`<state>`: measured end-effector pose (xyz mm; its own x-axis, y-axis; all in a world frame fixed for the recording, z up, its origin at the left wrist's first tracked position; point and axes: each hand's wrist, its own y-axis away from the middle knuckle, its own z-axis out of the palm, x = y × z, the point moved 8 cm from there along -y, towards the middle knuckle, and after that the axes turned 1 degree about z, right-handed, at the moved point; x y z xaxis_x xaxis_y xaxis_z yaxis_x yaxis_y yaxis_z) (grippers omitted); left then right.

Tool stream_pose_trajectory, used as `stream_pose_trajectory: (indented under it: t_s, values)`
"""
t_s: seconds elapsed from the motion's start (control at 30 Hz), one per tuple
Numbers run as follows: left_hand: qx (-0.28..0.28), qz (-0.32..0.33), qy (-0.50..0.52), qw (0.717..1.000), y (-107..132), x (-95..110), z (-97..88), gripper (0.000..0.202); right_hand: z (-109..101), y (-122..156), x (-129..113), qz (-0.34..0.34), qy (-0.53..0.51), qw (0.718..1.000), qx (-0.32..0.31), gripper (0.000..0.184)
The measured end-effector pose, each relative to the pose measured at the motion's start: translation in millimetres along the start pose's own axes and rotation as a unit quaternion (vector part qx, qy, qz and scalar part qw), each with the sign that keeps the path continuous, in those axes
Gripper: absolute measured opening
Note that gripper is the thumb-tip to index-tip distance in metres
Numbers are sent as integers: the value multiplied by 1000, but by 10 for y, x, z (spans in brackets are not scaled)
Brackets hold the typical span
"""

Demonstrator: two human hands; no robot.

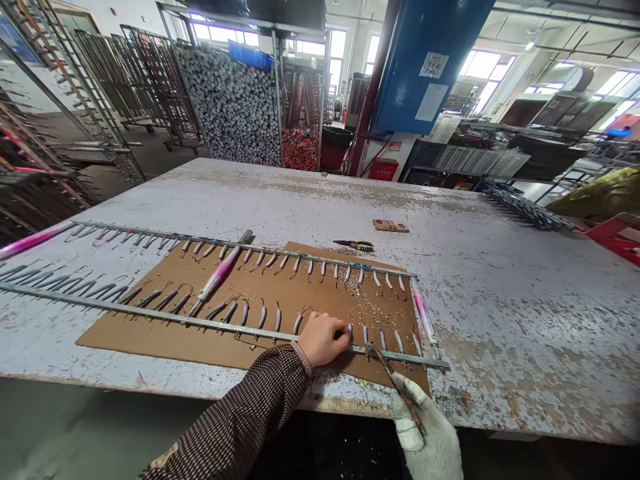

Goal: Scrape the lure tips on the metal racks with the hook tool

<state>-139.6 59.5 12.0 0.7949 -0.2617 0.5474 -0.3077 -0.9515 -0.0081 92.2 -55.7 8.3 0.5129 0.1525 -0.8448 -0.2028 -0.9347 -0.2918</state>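
Observation:
My bare left hand [325, 339] is closed over the near metal bar [225, 326], fingertips pinched beside one of its small pieces; what lies between them is hidden. In a white knit glove, my right hand [425, 423] grips a long, thin dark metal tool [395, 380] whose tip touches the bar just right of my left hand. Small grey lure-like pieces [263, 313] with wire hooks line this bar. Similar white and pink pieces [310, 268] hang from the far bar [280, 252]. A pink and white rod [220, 273] lies across between the bars, and another [424, 310] is at their right ends.
Brown cardboard [165, 330] lies under the bars on the worn white table [500, 287]. Beyond it are yellow-black pliers [355, 245] and a small wooden block [391, 226]. Racks [233, 100] stand behind; a red bin [617, 237] is at right.

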Motion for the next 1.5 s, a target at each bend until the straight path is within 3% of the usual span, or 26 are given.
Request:
stream_pose_trajectory:
  t_s: [0.13,0.23,0.33,0.43,0.57,0.67,0.77,0.9,1.07,1.2,1.4,1.5]
  values:
    - [-6,-7,-25,1000,-17,11,16,28,19,-49,-264,-196,71,978,-29,35]
    - [-9,-6,-40,999,-22,23,23,25,98,-9,-357,-292,126,946,-57,38]
    - [-11,-3,-43,999,-21,43,19,23,139,16,-412,-315,149,934,-78,37]
    - [-7,-4,-47,999,-17,56,2,26,62,15,-508,-325,143,934,-39,36]
    - [-18,-13,-56,998,-19,48,14,27,130,37,-548,-374,194,906,-45,31]
    - [-28,-10,-59,998,-22,50,34,21,154,13,-472,-358,188,912,-66,31]
    - [-21,-12,-62,998,-23,46,25,21,64,-13,-444,-340,154,927,-38,31]
    - [-24,-12,-61,998,-21,43,40,20,136,16,-440,-367,199,906,-73,31]
    - [-10,-9,-65,998,-20,41,37,22,61,-16,-428,-354,154,921,-51,31]
    - [-17,-6,-59,998,-16,43,42,18,117,-2,-373,-362,189,909,-82,31]
    - [-15,-7,-65,998,-4,54,15,17,19,-73,-242,-302,153,940,-45,34]
    - [-13,0,-54,998,7,68,-2,14,121,-66,-222,-297,154,938,-91,33]
